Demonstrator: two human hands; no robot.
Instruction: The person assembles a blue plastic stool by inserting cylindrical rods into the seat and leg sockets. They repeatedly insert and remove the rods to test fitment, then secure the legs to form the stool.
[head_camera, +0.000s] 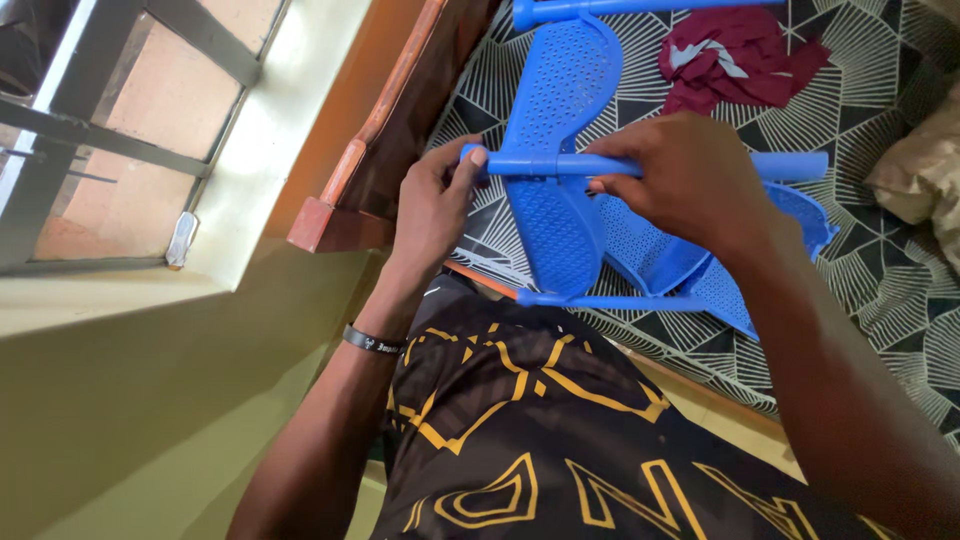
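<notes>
The likeliest trouble here is a slip. The blue plastic tube (650, 165) is smooth and round, and the left hand (432, 205) catches it only at its very end, so a twist or a push along its length could pop that end free. The perforated blue plastic shelf panels (560, 150) hang off the tube at an angle over the edge of the bed (880, 270) — if one side lets go, the whole blue assembly may swing down toward the person's lap or knock against the wooden bed frame (370, 150). Thin plastic joints like the one where panel meets tube could also crack under a skewed load.

The left hand's fingers (470, 165) are curled closed around the tube's left end, thumb tip pressed on its front. The right hand (690, 175) wraps over the tube nearer the middle, its fingers closed down on it and partly hiding the joint — how firmly it grips I cannot tell. A second blue tube (610, 298) runs below, near the person's dark patterned shirt (560, 440). A crumpled maroon cloth (735, 55) lies on the bed well apart from the hands.
</notes>
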